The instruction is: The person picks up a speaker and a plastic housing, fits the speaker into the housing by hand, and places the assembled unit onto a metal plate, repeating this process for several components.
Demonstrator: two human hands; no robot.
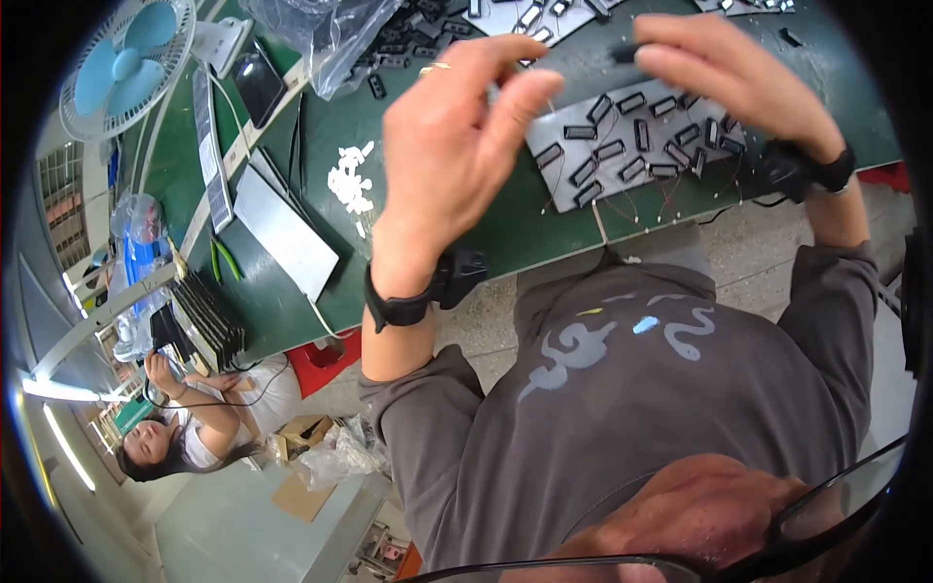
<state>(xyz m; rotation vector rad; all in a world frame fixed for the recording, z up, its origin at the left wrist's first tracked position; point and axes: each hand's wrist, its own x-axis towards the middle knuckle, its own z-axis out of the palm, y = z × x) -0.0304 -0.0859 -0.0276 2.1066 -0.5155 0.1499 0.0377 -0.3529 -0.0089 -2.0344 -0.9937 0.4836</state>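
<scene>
My right hand (724,73) is raised over the green table, its fingers pinching a small black part (625,53). To its left, my left hand (447,136) hovers with fingers curved and thumb and index tips apart; nothing is plainly seen between them. Below and between the hands lies a light grey sheet (614,187) bearing several small black rectangular parts (640,135) with thin wires. Those wires hang toward the table's near edge. Beside my left wrist is a small pile of white pieces (350,182).
A loose heap of black parts (418,34) and a clear plastic bag (321,39) lie at the back. On the left are a fan (126,65), a phone (259,87), a grey panel (282,228) and green-handled pliers (226,260). Another person (209,418) sits at far left.
</scene>
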